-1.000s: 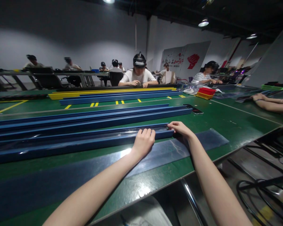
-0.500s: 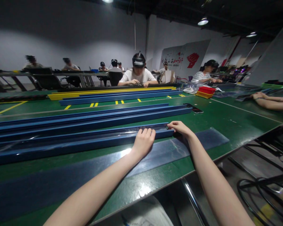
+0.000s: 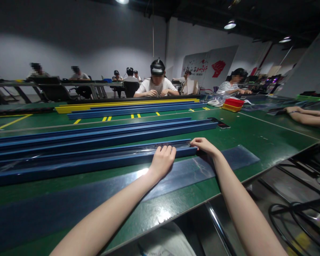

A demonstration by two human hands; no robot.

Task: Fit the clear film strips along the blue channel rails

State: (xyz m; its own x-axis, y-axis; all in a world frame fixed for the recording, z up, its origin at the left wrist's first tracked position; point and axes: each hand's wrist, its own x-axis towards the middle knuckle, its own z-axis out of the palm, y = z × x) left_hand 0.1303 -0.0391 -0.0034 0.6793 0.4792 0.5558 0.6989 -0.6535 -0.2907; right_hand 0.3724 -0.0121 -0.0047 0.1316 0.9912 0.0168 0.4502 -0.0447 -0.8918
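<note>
A long blue channel [image 3: 96, 164] with a U-shaped profile lies across the green table before me, with clear plastic film [image 3: 138, 152] shining inside it. My left hand [image 3: 162, 160] is closed over its near wall, close to the right end, fingertips inside the trough. At that right end my right hand [image 3: 202, 145] pinches something small with thumb and forefinger; what it is stays hidden. Under my wrists a clear plastic strip [image 3: 237, 156] lies flat on the table, running from lower left to the right.
More blue channels [image 3: 149, 132] lie behind mine, with a phone [image 3: 222, 123] at their right end. Farther back are a yellow channel [image 3: 128, 104], red and yellow bins [image 3: 233, 104] and a co-worker [image 3: 156, 83] seated opposite. Another person's hands [image 3: 294, 109] rest at right.
My hands stay almost where they were, with only a slight shift of the right fingers at the channel's end. The co-worker opposite has brought their hands closer together.
</note>
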